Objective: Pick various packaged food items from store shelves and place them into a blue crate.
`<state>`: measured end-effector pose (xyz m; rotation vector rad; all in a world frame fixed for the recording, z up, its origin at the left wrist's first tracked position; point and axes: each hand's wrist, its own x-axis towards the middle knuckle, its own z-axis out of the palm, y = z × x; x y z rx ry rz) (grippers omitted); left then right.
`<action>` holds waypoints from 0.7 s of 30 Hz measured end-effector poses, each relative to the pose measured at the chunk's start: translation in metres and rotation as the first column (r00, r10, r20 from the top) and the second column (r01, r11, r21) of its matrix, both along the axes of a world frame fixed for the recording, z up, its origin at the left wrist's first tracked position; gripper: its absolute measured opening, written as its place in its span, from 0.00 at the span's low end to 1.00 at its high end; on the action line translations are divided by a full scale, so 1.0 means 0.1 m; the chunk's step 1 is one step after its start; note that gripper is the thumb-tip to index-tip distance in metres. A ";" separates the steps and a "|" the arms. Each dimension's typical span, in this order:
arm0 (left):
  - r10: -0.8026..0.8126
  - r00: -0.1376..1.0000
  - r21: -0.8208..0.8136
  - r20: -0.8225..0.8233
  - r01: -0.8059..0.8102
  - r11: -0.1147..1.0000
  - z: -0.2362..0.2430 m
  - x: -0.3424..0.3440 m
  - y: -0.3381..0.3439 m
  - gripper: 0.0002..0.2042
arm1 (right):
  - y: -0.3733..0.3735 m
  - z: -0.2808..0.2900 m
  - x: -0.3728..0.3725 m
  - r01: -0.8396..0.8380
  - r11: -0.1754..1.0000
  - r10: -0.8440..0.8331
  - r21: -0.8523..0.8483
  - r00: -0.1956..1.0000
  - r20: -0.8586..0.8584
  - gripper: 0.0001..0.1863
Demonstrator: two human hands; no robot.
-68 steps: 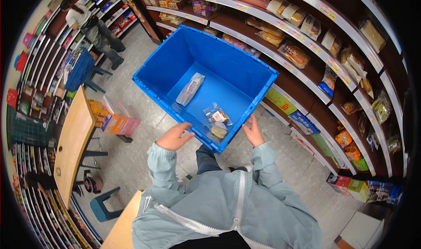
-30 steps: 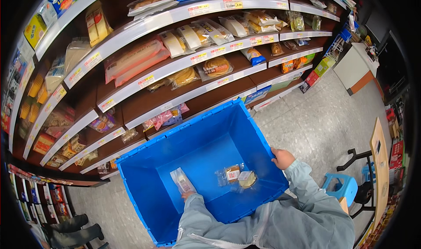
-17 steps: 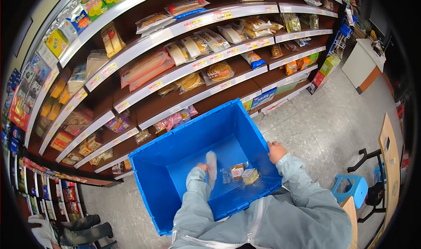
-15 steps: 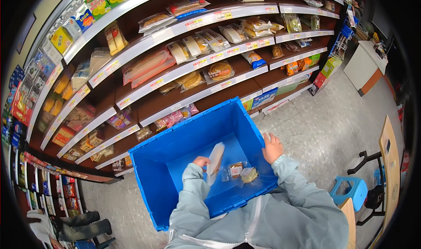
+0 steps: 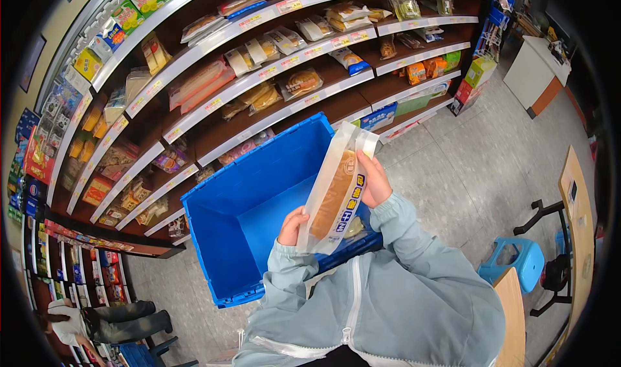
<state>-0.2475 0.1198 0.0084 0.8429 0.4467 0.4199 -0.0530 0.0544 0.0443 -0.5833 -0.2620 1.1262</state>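
Blue plastic crate (image 5: 223, 237): one, beside the shelving (image 5: 259, 74). Long bread packet (image 5: 335, 195): one, tilted, raised over the crate. Hands: two, each grip fastened on that packet; left hand (image 5: 293, 227) at lower left edge, right hand (image 5: 374, 183) at upper right. Pale item (image 5: 355, 227) in crate: partly hidden.

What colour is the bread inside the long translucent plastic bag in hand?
Brown: the long bread shows best in the head view.
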 end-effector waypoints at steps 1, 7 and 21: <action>-0.002 1.000 0.000 -0.002 0.002 1.000 -0.09 0.00 -0.03 0.18 | -0.02 0.00 0.01 0.044 0.999 -0.043 -0.033 0.999 0.026 0.17; -0.059 0.985 0.023 0.164 0.056 0.998 -0.23 0.08 -0.36 0.26 | -0.26 0.20 0.00 0.125 0.991 -0.117 -0.041 0.981 0.156 0.14; -0.107 0.980 0.100 0.168 0.091 0.991 -0.27 0.25 -0.63 0.24 | -0.55 0.35 0.28 0.390 0.920 -0.386 -0.036 0.919 0.084 0.13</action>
